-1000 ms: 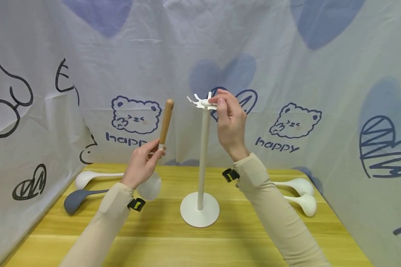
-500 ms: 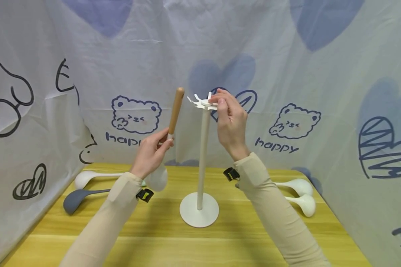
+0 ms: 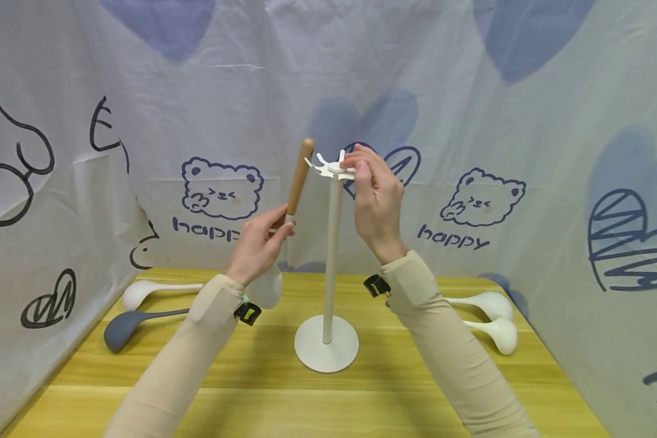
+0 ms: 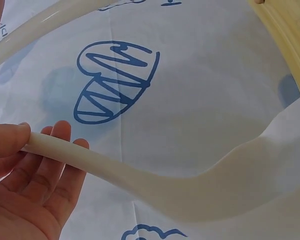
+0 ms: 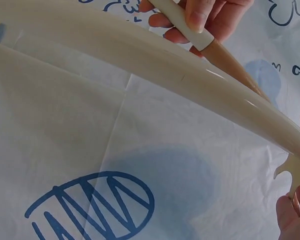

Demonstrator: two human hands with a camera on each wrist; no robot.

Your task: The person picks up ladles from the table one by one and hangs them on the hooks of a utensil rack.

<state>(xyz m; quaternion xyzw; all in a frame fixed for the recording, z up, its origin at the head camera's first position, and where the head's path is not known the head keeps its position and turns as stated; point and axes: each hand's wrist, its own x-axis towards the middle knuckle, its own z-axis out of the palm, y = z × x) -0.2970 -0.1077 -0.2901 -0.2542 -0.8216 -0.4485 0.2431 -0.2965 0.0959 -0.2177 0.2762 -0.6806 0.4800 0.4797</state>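
Observation:
My left hand [image 3: 260, 246] pinches the pale neck of a white ladle [image 4: 155, 187], its wooden handle [image 3: 300, 182] pointing up and leaning slightly right. Lower down, the ladle's white head is partly behind the wrist. The handle's top end overlaps the tip of a left hook on a white utensil stand [image 3: 333, 255]. This stand is a tall pole on a round base, topped by a ring of curved hooks [image 3: 324, 167]. With thumb and fingers, my right hand [image 3: 380, 204] pinches the right side of the hook ring; the right wrist view shows fingertips [image 5: 286, 212] on a hook.
On the left of the wooden table [image 3: 285, 401] lie a white ladle [image 3: 139, 293] and a dark grey ladle [image 3: 121, 331]. Two white ladles [image 3: 495, 306] lie on the right, their handles partly behind my right sleeve. A printed cloth [image 3: 285, 91] hangs behind and at both sides.
My left hand has moved right and up with the ladle, bringing its handle from well left of the stand to the hooks. The right hand stays on the hook ring.

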